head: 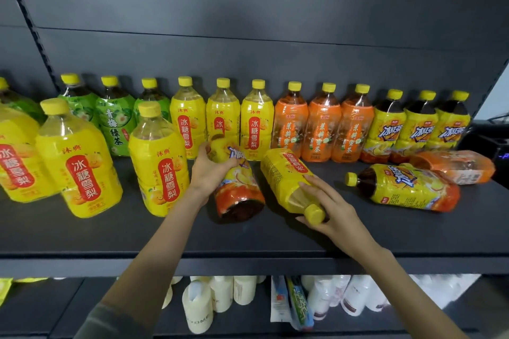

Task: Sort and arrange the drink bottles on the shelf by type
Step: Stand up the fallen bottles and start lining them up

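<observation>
My left hand (210, 170) grips the upper part of an iced black tea bottle (237, 192) that lies tilted on the dark shelf (248, 239), its base toward me. My right hand (327, 209) holds the neck and yellow cap end of a lying yellow pear-drink bottle (286, 176). Upright along the back stand green tea bottles (114, 121), pear-drink bottles (257, 124), orange jasmine tea bottles (322, 126) and iced black tea bottles (421, 126). More pear-drink bottles (158, 162) stand at front left.
Another iced black tea bottle (407, 190) and an orange jasmine tea bottle (454, 166) lie on their sides at the right. White bottles (220, 294) and packets fill the lower shelf. The shelf's front edge (248, 265) runs across below my wrists.
</observation>
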### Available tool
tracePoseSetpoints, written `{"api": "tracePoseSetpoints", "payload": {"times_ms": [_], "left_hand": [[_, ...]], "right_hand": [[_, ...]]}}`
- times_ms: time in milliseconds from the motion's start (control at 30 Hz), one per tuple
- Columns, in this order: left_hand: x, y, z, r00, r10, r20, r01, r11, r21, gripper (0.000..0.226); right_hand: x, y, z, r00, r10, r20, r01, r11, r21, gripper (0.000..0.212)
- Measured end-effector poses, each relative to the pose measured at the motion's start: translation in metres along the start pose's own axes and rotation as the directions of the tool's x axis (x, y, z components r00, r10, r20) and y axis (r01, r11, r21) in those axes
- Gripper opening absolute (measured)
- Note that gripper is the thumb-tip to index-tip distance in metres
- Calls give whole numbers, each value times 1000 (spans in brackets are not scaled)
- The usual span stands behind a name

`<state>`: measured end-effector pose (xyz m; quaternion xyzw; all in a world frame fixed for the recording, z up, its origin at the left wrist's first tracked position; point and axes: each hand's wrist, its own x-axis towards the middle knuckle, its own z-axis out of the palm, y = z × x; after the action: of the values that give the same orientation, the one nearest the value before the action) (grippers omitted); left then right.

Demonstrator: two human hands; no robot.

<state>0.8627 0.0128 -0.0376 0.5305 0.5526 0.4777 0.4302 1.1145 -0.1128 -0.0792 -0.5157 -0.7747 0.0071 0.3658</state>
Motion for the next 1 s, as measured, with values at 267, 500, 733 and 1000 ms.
{"api": "tracePoseSetpoints", "payload": {"times_ms": [267,500,733,1000], "left_hand": [[-24,12,0,884,459,-82,-441,880,178,94],[-22,-10,0,700,711,61,-676,634,376,96],[-18,-24,-7,675,736,55,-673,583,456,98],[-25,-24,-9,724,689,29,-582,587,563,100]], "right_hand": [[25,-8,-15,1000,-15,10,16,999,-38,70],[52,-15,-28,999,44,11,-44,998,-37,75],[98,-16,-42,993,101,67,-100,995,-29,74],[155,-18,-42,986,160,46,-153,980,-124,67]]}}
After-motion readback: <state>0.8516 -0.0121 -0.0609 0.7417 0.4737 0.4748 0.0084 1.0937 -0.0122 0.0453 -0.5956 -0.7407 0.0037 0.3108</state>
